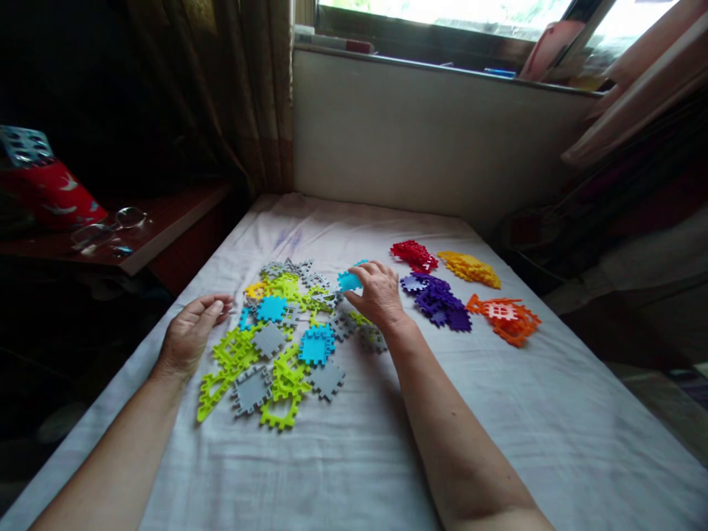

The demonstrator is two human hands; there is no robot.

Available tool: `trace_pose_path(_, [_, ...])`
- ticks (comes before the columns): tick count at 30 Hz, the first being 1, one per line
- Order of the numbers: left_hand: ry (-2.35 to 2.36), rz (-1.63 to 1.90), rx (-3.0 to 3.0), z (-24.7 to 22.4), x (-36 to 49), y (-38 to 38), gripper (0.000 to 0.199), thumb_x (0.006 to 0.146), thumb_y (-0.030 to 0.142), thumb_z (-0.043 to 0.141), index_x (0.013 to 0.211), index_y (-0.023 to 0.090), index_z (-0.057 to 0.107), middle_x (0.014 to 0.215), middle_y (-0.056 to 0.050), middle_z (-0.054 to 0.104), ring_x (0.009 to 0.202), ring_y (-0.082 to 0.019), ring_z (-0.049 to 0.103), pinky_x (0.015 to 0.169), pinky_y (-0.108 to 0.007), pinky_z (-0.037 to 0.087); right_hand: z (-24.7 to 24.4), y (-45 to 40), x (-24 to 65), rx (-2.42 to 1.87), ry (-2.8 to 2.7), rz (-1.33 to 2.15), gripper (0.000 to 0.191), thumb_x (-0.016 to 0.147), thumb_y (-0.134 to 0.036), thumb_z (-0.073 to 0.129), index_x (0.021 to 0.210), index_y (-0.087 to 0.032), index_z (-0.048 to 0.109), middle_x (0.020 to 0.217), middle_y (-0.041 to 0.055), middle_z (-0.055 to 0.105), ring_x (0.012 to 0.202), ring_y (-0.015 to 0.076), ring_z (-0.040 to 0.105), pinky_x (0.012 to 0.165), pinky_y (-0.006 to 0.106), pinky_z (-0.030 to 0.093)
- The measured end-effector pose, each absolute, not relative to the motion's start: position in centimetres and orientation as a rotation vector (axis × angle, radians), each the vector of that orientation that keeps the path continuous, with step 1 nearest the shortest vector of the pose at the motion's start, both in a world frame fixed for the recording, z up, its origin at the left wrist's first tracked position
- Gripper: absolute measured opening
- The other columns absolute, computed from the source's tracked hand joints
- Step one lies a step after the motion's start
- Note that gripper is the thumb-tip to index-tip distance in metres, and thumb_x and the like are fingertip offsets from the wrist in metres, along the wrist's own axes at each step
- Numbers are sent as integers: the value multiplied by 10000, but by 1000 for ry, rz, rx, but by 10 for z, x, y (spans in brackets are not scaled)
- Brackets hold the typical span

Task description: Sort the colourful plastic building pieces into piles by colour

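Note:
My right hand (377, 293) pinches a blue toothed tile (349, 279) at the right edge of a mixed pile. My left hand (191, 332) hovers left of the pile, its fingers curled together; whether anything small is between them is hidden. In the pile lie green pieces (235, 349), grey tiles (268, 340), other blue tiles (317, 345) and a small yellow-orange piece (256, 290). Farther right are separate heaps of red pieces (414, 255), yellow pieces (470, 268), purple pieces (441, 301) and orange pieces (517, 324).
A pale sheet (343, 472) covers the surface. At the left, a brown table (182, 214) bears glasses (131, 217) and a red container (55, 195). A low wall (387, 133) stands behind, below a window, with curtains (271, 96) beside it.

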State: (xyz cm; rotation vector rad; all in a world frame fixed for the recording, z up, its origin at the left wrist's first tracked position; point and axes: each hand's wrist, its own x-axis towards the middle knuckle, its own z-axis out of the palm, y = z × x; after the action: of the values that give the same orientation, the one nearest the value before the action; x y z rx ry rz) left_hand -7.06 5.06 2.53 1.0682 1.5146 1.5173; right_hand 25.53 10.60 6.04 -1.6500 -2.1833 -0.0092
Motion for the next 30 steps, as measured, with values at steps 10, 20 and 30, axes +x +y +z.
trace_pose_path(10, [1510, 1523, 1065, 25, -70, 52, 540, 551, 597, 829, 897, 194, 737, 963, -46, 744, 869, -152, 662, 769, -256, 534, 51, 109, 276, -1908, -2126, -94, 373, 821, -272, 666, 1192, -289, 704, 1413, 73, 584, 1413, 324, 354, 1135, 516, 235])
trace_pose_path(20, [1521, 1532, 1040, 26, -69, 51, 582, 514, 624, 835, 887, 188, 734, 964, -56, 744, 863, -155, 661, 793, -271, 524, 106, 69, 234, -1624, -2719, 365, 399, 838, -407, 713, 1208, -258, 711, 1159, 76, 723, 1072, 244, 649, 873, 315, 487])
trace_pose_path(30, [1515, 1525, 1059, 27, -69, 51, 593, 530, 634, 827, 903, 183, 731, 990, -75, 742, 879, -180, 669, 823, -314, 545, 102, 43, 193, -1422, -2944, 269, 404, 801, -287, 689, 1184, -163, 659, 1161, 139, 680, 1081, 276, 633, 868, 340, 498])
